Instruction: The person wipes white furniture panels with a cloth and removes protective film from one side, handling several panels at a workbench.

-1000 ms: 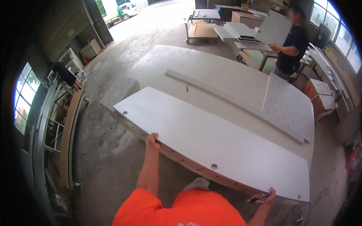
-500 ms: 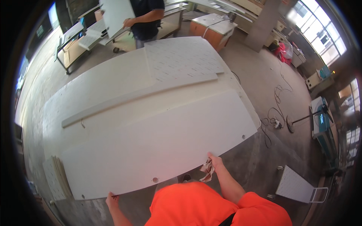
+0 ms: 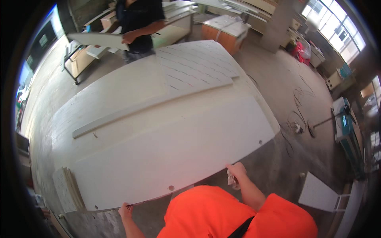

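Note:
A long white panel (image 3: 170,158) lies along the near side of a large worktable, with several round holes near its front edge. My left hand (image 3: 126,211) is closed on that edge toward the panel's left end. Farther right, my right hand (image 3: 238,170) pinches the same edge. A crumpled pale rag (image 3: 232,181) hangs from the right hand, below the panel. The fingers under the board are hidden.
Behind the panel lie a narrow white strip (image 3: 151,107) and a sheet with printed marks (image 3: 194,65). Stacked boards (image 3: 68,189) stand at the table's left corner. Across the table a person (image 3: 141,29) holds a white board (image 3: 99,40). Cables (image 3: 297,125) trail over the floor at right.
The person across the table has tipped their board from upright to nearly flat. The whole view has shifted slightly; my hands keep about the same places on the panel's edge.

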The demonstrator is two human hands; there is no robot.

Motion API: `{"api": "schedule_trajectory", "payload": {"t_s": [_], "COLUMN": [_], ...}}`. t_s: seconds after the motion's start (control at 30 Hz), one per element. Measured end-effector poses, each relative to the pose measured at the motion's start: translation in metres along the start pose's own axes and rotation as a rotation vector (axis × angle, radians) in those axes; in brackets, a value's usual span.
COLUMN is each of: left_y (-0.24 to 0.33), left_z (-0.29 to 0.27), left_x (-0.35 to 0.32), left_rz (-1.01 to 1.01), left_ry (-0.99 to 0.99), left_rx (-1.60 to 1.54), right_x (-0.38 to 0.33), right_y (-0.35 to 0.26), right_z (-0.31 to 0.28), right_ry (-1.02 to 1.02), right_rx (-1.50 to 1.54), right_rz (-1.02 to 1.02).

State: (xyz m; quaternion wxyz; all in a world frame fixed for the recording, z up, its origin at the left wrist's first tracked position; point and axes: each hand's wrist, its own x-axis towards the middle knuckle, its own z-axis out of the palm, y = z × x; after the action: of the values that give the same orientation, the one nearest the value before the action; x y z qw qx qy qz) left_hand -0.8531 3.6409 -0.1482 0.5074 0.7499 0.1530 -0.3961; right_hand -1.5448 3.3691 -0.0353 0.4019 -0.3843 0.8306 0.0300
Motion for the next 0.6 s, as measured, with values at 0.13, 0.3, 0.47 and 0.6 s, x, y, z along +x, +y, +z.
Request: {"api": "schedule_trajectory", "payload": {"t_s": [0.13,0.3,0.47,0.6], "left_y": [0.000,0.019,0.004,0.005], "left_z": [-0.006,0.011,0.009,-0.015], "left_x": [0.014,0.017,0.026,0.036], "left_rz": [-0.082,-0.100,-0.075,0.031], "left_ry": [0.049,-0.002,0.023,-0.098], "left_rx": [-0.046,0.062,0.086,-0.145], "right_x": [0.023,0.079,0.076,0.080], "right_y": [0.025,0.068,0.068,0.040], "right_z": [0.019,0.045,0.034,0.036], "right_ry": [0.158,0.146,0.079,0.051], "right_rx": [0.324,0.738,0.838,0.676], "right_rz": [0.018,-0.071,-0.087,-0.138]}}
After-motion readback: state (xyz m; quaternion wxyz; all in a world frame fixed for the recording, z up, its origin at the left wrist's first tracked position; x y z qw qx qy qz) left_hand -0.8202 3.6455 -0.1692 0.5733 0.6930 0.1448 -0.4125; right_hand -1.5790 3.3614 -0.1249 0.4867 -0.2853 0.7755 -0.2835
